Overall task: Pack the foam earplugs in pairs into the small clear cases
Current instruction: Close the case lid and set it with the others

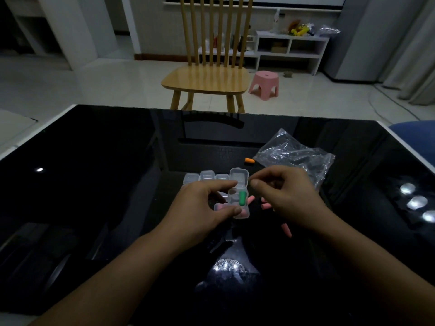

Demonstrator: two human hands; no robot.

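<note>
My left hand [207, 203] pinches a small clear case [237, 196] with its lid up, held just above the black table. One green earplug [242, 197] lies in the case's right half. My right hand [282, 196] hovers right beside the lid, thumb and fingers curled; whether it holds anything is hidden. Another clear case [242, 214] with pink plugs sits under the held one. Three clear cases [206, 177] stand in a row behind. Pink earplugs [266, 205] lie under my right hand, one more pink earplug [286, 230] nearer me. An orange earplug [249, 160] lies farther back.
A crumpled clear plastic bag [296, 156] lies on the glossy black table [94, 184] behind my right hand. A wooden chair [207, 78] stands past the table's far edge, with a pink stool [264, 83] beside it. A blue cushion [414, 137] shows at the right edge.
</note>
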